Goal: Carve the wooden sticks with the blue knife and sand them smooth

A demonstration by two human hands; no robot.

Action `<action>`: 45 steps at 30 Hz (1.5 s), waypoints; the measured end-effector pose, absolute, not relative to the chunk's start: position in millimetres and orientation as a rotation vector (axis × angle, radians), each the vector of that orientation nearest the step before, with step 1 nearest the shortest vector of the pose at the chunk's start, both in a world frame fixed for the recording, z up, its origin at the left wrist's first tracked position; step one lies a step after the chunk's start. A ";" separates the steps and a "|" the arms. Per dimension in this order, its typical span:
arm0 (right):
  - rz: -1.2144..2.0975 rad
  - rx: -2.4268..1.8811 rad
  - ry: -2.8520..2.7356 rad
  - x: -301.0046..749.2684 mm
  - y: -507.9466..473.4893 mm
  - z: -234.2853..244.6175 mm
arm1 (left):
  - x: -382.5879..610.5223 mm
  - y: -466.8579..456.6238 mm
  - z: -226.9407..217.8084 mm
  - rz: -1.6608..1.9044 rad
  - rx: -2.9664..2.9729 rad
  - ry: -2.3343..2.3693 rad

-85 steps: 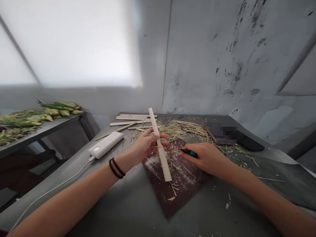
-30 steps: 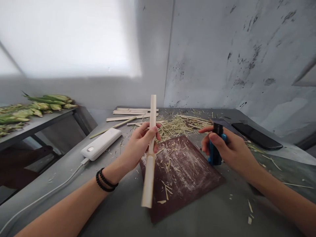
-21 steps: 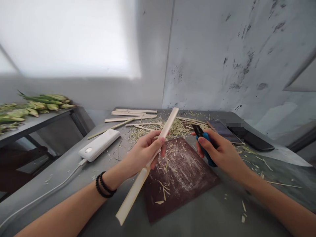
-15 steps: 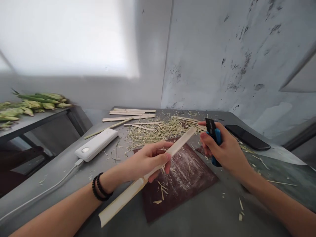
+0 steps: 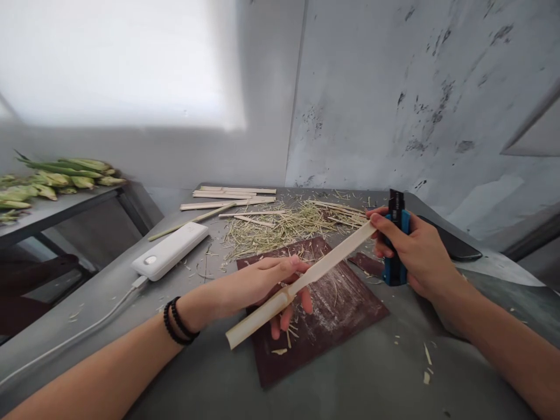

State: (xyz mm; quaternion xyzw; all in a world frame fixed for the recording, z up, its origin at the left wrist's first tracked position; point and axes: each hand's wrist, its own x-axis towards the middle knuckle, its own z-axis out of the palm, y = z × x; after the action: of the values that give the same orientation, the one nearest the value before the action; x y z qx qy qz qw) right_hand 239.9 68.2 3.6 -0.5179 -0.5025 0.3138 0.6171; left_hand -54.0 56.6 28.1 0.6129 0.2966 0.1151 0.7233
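A pale split bamboo strip (image 5: 336, 254) with a node runs aslant in front of me, above a dusty dark red-brown sheet of sandpaper (image 5: 350, 312). My right hand (image 5: 413, 245) pinches its far end between thumb and forefinger. The same hand also keeps a blue and black utility knife (image 5: 397, 233) upright in its palm; I cannot make out a bare blade. My left hand (image 5: 262, 286) is open, thumb raised and fingers apart, with the strip lying across its fingers near the node.
Thin bamboo shavings (image 5: 271, 230) are heaped behind the sheet, with cut strips (image 5: 236, 192) at the table's back. A white power bank (image 5: 170, 251) with a cable lies left, a black phone (image 5: 455, 240) right. Corn husks (image 5: 65, 178) lie on a side table.
My right hand has come to grip the strip's far end, still with the knife in it. The strip has shifted up and right, and my left hand's fingers have loosened from it.
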 end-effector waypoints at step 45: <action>1.202 -1.188 -1.496 204.6 37.2 12.6 | -45.4 60.1 18.1 0.893 1.239 0.751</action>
State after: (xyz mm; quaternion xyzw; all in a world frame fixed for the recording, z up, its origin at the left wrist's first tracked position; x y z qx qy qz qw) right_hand 204.6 37.2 12.6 -0.4758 -0.5991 0.4811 0.4280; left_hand -45.4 60.1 18.1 0.5474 0.3318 0.3945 0.6593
